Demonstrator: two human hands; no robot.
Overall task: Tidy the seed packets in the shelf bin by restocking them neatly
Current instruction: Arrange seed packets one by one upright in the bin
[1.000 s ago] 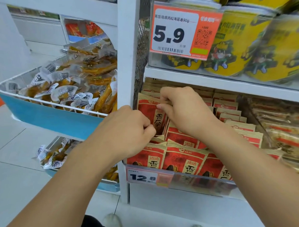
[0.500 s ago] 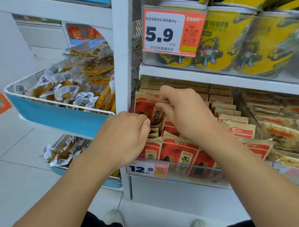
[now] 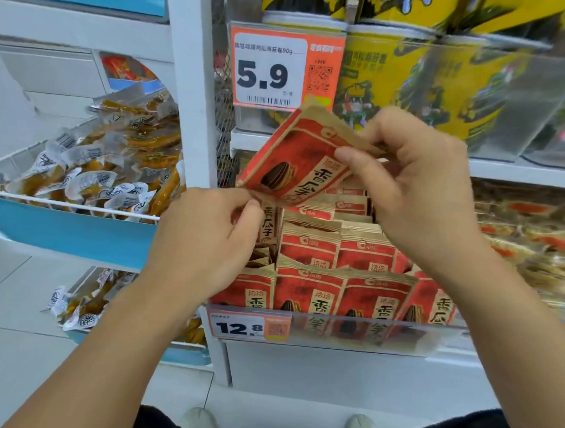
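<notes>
A red and tan seed packet (image 3: 296,162) is lifted out of the shelf bin and tilted, in front of the upper shelf edge. My right hand (image 3: 415,187) pinches its upper right edge between thumb and fingers. My left hand (image 3: 205,239) pinches its lower left corner. Below them, several rows of matching seed packets (image 3: 310,279) stand in the shelf bin behind a clear front lip (image 3: 350,330) with a 12.8 price tag (image 3: 248,325).
Yellow snack tubs (image 3: 394,79) stand on the shelf above, behind a 5.9 price tag (image 3: 281,68). A white upright post (image 3: 192,96) borders the bin on the left. Blue baskets of clear-wrapped snacks (image 3: 92,170) hang to the left. Other bagged snacks (image 3: 533,231) lie on the right.
Both hands have pulled one seed packet up out of the back left of the bin; it is now raised and tilted in front of the upper shelf.
</notes>
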